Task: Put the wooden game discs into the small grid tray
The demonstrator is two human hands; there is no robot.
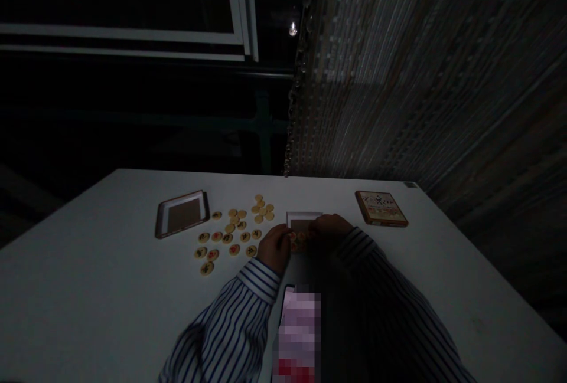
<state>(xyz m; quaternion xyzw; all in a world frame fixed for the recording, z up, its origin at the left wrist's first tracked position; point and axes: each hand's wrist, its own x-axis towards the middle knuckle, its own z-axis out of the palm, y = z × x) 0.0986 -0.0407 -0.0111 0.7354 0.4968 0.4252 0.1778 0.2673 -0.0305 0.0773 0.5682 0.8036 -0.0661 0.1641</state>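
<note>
A small box (305, 216) with a pale rim stands on the table in front of me, with several round xiangqi pieces (297, 240) in its near part. My left hand (275, 247) is closed at the box's left side, thumb and fingers bent against its edge. On the opposite side my right hand (331, 227) curls over the right edge; its fingertips are dark and partly hidden. Left of my hands, loose xiangqi pieces (234, 249) lie scattered, some showing red or black characters. Others form a group of blank-looking discs (263, 212) farther back.
An open box lid or tray (181, 216) lies at the left on the white table (110, 288). A flat printed box (381, 208) sits at the right. A phone-like object with a blurred screen (297, 330) is close to me. A bead curtain (376, 105) hangs behind.
</note>
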